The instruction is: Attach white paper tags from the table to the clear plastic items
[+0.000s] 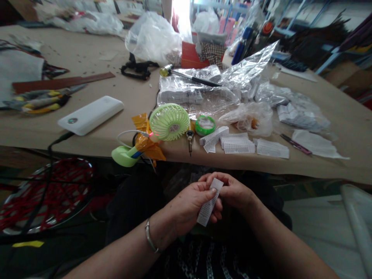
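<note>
Below the table edge, over my lap, both hands meet on a small white printed label strip (pixel 209 203). My left hand (pixel 188 205) pinches it with thumb and fingers closed; a metal bangle circles that wrist. My right hand (pixel 236 192) is closed behind the strip's upper end, touching the left. On the table just above lie more white label strips (pixel 238 143) in short stacks, a green roll of tape (pixel 205 125) and a small pen-like tool (pixel 190 140).
A green desk fan (pixel 169 121) on a taped stand, a white power bank (pixel 90 114) with a black cable, clear plastic bags of labels (pixel 200 93), a hammer-like tool (pixel 186 75), pliers (pixel 37 101) and a ruler lie on the brown table (pixel 343 116). A red-woven wheel (pixel 46 193) sits lower left.
</note>
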Tool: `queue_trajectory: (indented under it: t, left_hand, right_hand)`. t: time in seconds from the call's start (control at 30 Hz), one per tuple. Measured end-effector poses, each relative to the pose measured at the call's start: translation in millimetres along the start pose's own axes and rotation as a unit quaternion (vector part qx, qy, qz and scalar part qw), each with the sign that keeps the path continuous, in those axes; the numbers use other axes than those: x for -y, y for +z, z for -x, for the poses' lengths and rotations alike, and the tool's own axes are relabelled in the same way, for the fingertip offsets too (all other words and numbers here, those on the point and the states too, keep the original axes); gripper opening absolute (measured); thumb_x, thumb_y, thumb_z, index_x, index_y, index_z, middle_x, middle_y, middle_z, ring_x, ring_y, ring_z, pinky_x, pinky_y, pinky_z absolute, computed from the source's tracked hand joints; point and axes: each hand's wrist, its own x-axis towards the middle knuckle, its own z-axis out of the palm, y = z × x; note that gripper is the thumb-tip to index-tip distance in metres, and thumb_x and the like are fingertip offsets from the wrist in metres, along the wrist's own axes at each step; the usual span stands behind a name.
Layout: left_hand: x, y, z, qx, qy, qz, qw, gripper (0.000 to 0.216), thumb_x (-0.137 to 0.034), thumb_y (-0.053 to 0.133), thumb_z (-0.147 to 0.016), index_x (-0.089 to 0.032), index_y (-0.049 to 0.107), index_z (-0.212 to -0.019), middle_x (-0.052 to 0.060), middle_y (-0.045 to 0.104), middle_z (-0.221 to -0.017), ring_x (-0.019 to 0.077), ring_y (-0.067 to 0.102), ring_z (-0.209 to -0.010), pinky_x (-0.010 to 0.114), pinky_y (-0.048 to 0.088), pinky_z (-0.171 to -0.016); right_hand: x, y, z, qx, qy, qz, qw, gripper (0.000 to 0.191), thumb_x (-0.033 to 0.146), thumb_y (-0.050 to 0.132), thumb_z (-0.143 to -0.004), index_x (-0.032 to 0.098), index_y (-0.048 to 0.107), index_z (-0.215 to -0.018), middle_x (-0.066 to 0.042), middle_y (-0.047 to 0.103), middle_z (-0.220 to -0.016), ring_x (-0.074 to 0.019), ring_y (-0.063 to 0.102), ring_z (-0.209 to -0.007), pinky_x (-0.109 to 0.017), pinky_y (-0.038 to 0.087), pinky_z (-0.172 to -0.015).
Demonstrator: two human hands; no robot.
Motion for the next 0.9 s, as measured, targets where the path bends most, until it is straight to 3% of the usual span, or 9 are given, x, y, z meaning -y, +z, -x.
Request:
queue_trajectory:
  t: [0.13, 0.27, 0.33, 0.47, 0.6, 0.77, 0.9]
  left_hand:
    - [5, -3, -2, 0.000, 0.006, -0.014, 1.000, 0.018, -0.029, 0.058, -0.080, -0.011, 0.059, -0.077, 0.003, 0.060, -0.060, 0.0092, 0.055, -0.046, 0.019, 0.042, -0.045]
    - [5, -5, -4, -0.012, 0.027, -0.015, 0.999, 0.021, -0.031, 0.055, -0.082, -0.011, 0.058, -0.076, 0.002, 0.058, -0.060, 0.0083, 0.054, -0.046, 0.018, 0.042, -0.044]
    - [4, -6, -3, -0.021, 0.035, -0.013, 0.999, 0.020, -0.031, 0.056, -0.082, -0.012, 0.057, -0.078, 0.001, 0.057, -0.062, 0.0087, 0.055, -0.047, 0.017, 0.042, -0.044]
    - [2, -8, -2, -0.039, 0.048, -0.013, 0.998, 0.017, -0.028, 0.055, -0.083, -0.012, 0.056, -0.078, 0.001, 0.057, -0.062, 0.0081, 0.054, -0.048, 0.017, 0.042, -0.045]
    - [4, -12, -4, -0.029, 0.059, -0.008, 0.998, 0.016, -0.028, 0.053, -0.084, -0.012, 0.057, -0.081, 0.001, 0.057, -0.063, 0.0080, 0.054, -0.049, 0.018, 0.043, -0.046]
    - [4, -16, -4, -0.041, 0.055, -0.013, 0.998, 0.016, -0.027, 0.053, -0.084, -0.012, 0.058, -0.084, 0.001, 0.057, -0.064, 0.0090, 0.055, -0.050, 0.019, 0.043, -0.047]
    - [3, -17, -3, -0.038, 0.066, -0.012, 0.997, 0.017, -0.028, 0.052, -0.084, -0.012, 0.057, -0.083, 0.001, 0.056, -0.064, 0.0086, 0.055, -0.050, 0.019, 0.042, -0.047]
  right_hand:
    - [-3, 1, 0, -0.005, 0.007, 0.018, 1.000, 0.024, 0.026, 0.073, -0.069, 0.016, 0.062, -0.088, -0.008, 0.061, -0.110, -0.0168, 0.062, -0.092, -0.030, 0.051, -0.080]
    - [1, 5, 4, -0.071, -0.034, 0.148, 0.986, 0.036, 0.030, 0.066, -0.075, 0.021, 0.058, -0.109, -0.007, 0.062, -0.110, -0.0158, 0.063, -0.089, -0.030, 0.052, -0.078]
    - [5, 11, 8, -0.132, -0.082, 0.270, 0.950, 0.036, 0.031, 0.062, -0.079, 0.023, 0.056, -0.114, -0.006, 0.061, -0.110, -0.0166, 0.061, -0.092, -0.031, 0.050, -0.083]
    - [11, 22, 13, -0.184, -0.163, 0.497, 0.832, 0.033, 0.030, 0.056, -0.084, 0.022, 0.056, -0.116, -0.008, 0.057, -0.115, -0.0211, 0.054, -0.108, -0.036, 0.043, -0.095]
    - [8, 25, 15, -0.187, -0.173, 0.570, 0.781, 0.031, 0.028, 0.050, -0.087, 0.022, 0.055, -0.117, -0.009, 0.057, -0.114, -0.0208, 0.054, -0.106, -0.035, 0.045, -0.092]
    - [4, 25, 12, -0.191, -0.175, 0.583, 0.770, 0.029, 0.027, 0.049, -0.088, 0.021, 0.057, -0.115, -0.009, 0.059, -0.112, -0.0207, 0.056, -0.105, -0.035, 0.047, -0.090]
    - [2, 29, 9, -0.221, -0.162, 0.534, 0.800, 0.035, 0.029, 0.051, -0.086, 0.022, 0.053, -0.120, -0.008, 0.060, -0.114, -0.0215, 0.056, -0.106, -0.037, 0.044, -0.093]
